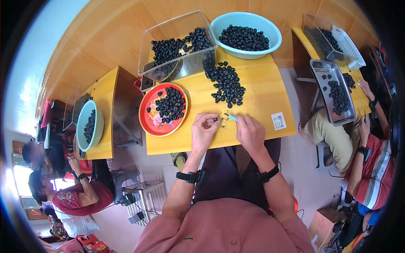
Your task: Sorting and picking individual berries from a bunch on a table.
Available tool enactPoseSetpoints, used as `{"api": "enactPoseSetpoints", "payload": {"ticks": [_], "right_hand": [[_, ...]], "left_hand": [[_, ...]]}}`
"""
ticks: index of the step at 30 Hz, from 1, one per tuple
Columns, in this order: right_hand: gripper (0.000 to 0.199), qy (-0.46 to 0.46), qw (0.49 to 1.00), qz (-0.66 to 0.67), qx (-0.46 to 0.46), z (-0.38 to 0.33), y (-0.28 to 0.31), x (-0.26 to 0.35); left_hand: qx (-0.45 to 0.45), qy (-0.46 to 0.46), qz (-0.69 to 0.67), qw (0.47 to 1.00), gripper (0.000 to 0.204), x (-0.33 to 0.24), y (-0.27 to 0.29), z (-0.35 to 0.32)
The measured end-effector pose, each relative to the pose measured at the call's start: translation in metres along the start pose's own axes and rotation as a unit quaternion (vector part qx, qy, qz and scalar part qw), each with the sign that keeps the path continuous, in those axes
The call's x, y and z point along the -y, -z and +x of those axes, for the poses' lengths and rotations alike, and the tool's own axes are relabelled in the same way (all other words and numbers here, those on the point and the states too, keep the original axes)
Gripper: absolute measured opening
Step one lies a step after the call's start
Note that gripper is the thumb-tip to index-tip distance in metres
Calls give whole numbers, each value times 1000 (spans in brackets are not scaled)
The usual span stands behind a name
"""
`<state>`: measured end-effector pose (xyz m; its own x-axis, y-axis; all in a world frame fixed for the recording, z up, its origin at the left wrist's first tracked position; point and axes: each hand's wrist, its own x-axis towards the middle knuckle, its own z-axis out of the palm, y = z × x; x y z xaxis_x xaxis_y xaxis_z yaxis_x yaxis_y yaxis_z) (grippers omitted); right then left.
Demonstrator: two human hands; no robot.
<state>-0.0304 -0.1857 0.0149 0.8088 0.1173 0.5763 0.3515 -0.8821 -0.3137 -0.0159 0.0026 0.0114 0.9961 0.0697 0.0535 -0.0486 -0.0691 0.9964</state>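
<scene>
Near the front of the yellow table, my left hand (204,130) pinches a small black round part (215,119) between thumb and fingertips. My right hand (250,132) is closed around the light-blue handle (232,118) of a small cutting tool, its short tip pointing toward the left hand. Tip and part are apart. Dark crumbs (226,125) lie on the wood between the hands. Just beyond them spreads a loose pile of black round parts (228,86), some showing a hole. To the left, a red flowered tray (145,120) holds more of these parts.
At the back stand a clear plastic bin (168,75) and a light-blue basin (247,54), both holding black parts. A white label (278,121) is stuck at the table's right. People work at neighbouring tables, with a metal tray (337,119) on the right and another basin (98,133) on the left.
</scene>
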Motion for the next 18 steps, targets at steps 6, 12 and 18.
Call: {"api": "enactPoseSetpoints", "payload": {"ticks": [6, 12, 18], "right_hand": [[13, 5, 1000, -5, 10, 1, 2, 0], [14, 14, 1000, -13, 16, 0, 3, 1], [13, 75, 997, 24, 15, 0, 4, 0]], "left_hand": [[-25, 23, 42, 999, 20, 8, -6, -7], [-46, -48, 114, 991, 22, 3, -9, -11], [-37, -80, 149, 985, 25, -3, -12, -12]]}}
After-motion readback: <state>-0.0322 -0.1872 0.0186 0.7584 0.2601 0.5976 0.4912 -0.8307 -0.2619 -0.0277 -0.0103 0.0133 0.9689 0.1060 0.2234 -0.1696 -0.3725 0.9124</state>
